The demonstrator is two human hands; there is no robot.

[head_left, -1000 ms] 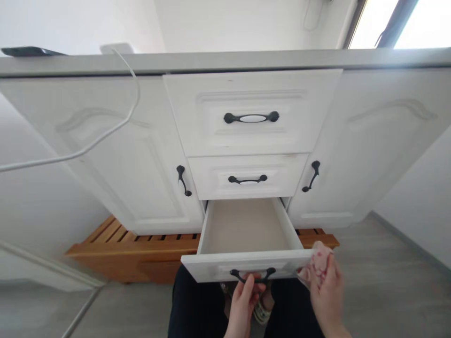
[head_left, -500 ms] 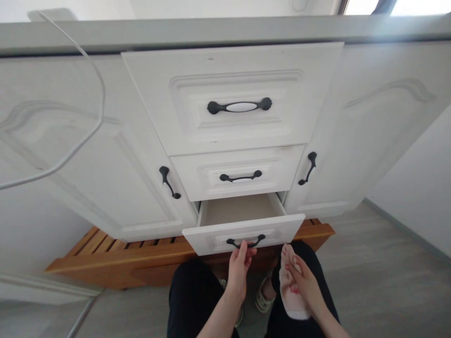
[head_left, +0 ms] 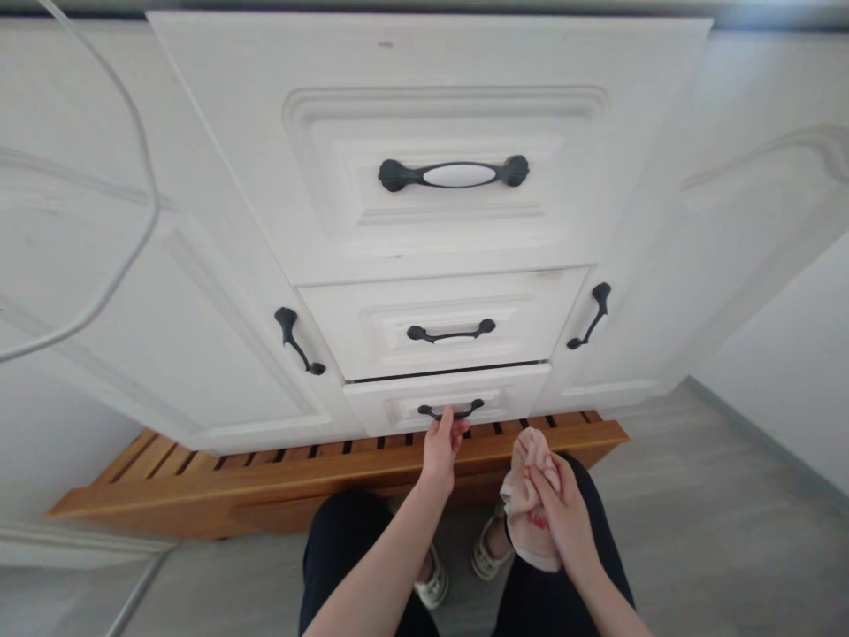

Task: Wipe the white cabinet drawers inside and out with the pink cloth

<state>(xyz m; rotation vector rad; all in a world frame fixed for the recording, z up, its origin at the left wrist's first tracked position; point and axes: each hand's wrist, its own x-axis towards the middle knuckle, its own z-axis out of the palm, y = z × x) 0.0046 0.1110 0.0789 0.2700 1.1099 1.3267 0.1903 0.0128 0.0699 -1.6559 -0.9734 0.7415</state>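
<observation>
My left hand (head_left: 443, 447) has its fingers on the dark handle (head_left: 476, 407) of the bottom drawer (head_left: 371, 402). That drawer stands nearly closed, with a thin dark gap along its top edge. In my right hand (head_left: 563, 518) is a pale pink sock (head_left: 531, 451) with red marks, bunched and hanging above my right knee. Above are the middle drawer (head_left: 358, 345) and the larger top drawer (head_left: 332, 221), both closed, each with a dark handle that has a white inset.
White cabinet doors (head_left: 218, 345) flank the drawers. Below them runs a slatted wooden bench (head_left: 218, 495). A white cable (head_left: 142, 141) hangs at the left. My shoes (head_left: 487, 557) rest on the grey floor (head_left: 716, 531), and a wall rises at the right.
The bottom drawer has slid inward from well open to nearly closed, my left hand moving forward with it. The sock is more bunched, and the view has come closer to the cabinet.
</observation>
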